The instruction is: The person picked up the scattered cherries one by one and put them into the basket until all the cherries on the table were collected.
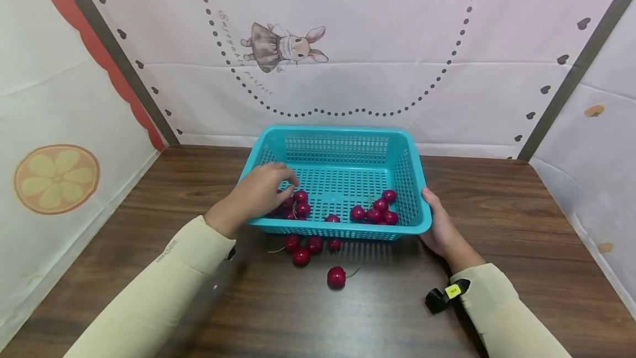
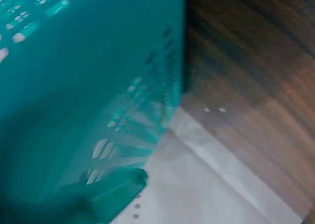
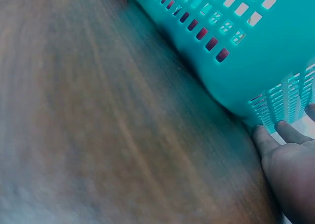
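Note:
A turquoise plastic basket (image 1: pixel 338 229) with mesh walls stands on the table, red cherries (image 1: pixel 374 214) in two groups along its near side. My left hand (image 1: pixel 265 189) reaches over its left rim, fingers bent loosely above the left group of cherries (image 1: pixel 301 208); the thumb and forefinger stand apart. My right hand (image 1: pixel 439 231) holds the basket's right side by the near corner. In the right wrist view, its fingertips (image 3: pixel 281 127) touch the outside of the mesh wall. The left wrist view shows the basket wall (image 2: pixel 98 76) but not the left fingers.
Several loose cherries (image 1: pixel 301 256) lie on the wooden table (image 1: pixel 278 314) just in front of the basket. One stemmed cherry (image 1: pixel 336 277) sits nearer to me. A patterned white cloth wall (image 1: pixel 377 26) rises behind the basket, with further cloth walls at both sides.

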### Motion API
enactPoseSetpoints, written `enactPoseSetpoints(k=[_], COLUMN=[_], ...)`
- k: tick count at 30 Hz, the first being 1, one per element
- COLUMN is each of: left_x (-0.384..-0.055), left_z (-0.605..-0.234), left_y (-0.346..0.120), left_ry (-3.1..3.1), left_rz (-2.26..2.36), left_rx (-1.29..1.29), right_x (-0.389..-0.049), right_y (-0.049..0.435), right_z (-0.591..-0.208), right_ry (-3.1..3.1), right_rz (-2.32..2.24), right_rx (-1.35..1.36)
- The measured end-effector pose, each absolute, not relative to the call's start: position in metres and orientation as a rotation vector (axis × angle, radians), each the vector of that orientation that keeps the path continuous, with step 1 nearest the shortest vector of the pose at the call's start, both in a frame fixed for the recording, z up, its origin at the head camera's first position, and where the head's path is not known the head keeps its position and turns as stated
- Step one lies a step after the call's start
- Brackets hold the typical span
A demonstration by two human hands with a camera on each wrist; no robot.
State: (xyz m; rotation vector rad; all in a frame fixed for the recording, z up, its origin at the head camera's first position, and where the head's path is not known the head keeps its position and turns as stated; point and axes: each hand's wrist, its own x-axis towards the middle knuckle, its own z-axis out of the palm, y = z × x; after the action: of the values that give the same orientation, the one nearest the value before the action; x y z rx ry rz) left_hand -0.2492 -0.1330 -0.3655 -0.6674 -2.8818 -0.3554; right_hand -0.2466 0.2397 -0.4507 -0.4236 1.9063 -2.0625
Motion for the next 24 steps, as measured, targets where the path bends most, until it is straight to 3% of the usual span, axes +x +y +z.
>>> enactPoseSetpoints(k=[12, 24], left_x=[-0.186, -0.145], left_z=[-0.348, -0.36], left_y=[-0.091, -0.066], left_ry=[-2.53, -2.387], left_rz=[-0.331, -0.423], left_rx=[-0.999, -1.269], right_x=[-0.247, -0.247], right_y=[0.24, 0.241], right_z=[-0.452, -0.451], right_ry=[1.913, 1.902], right_rz=[-2.07, -2.07], right_rx=[-0.416, -0.429])
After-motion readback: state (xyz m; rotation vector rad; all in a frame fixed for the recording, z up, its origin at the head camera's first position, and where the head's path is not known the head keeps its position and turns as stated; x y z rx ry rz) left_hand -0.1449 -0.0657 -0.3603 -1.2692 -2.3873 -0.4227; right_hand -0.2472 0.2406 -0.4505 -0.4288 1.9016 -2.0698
